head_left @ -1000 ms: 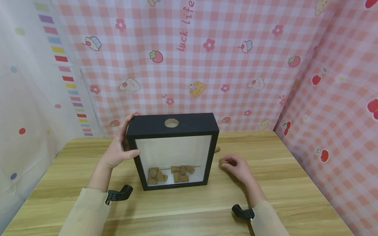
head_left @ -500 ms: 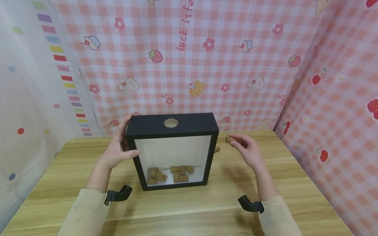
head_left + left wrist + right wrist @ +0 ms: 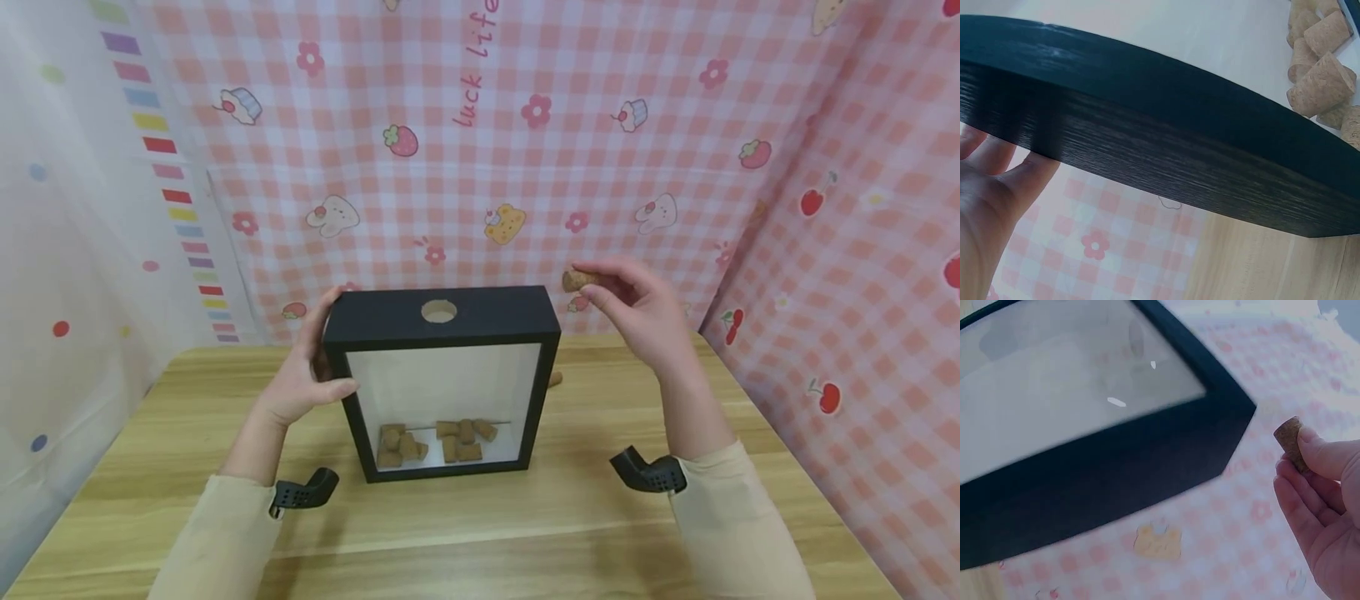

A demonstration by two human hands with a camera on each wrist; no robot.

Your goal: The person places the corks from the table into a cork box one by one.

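A black box frame with a clear front and a round hole in its top stands upright on the table. My left hand holds its left side, thumb on the front edge and fingers reaching toward the back. In the left wrist view the fingertips touch the frame's rear edge. Several corks lie inside at the bottom. My right hand pinches one cork between thumb and fingers, raised just right of the box's top corner and apart from it.
Another cork lies on the wooden table, partly hidden behind the box's right side. A pink checked cloth hangs at the back, with more cloth at both sides.
My right hand has lifted a cork off the table, raising it to the height of the box's top. The left hand stays on the box.
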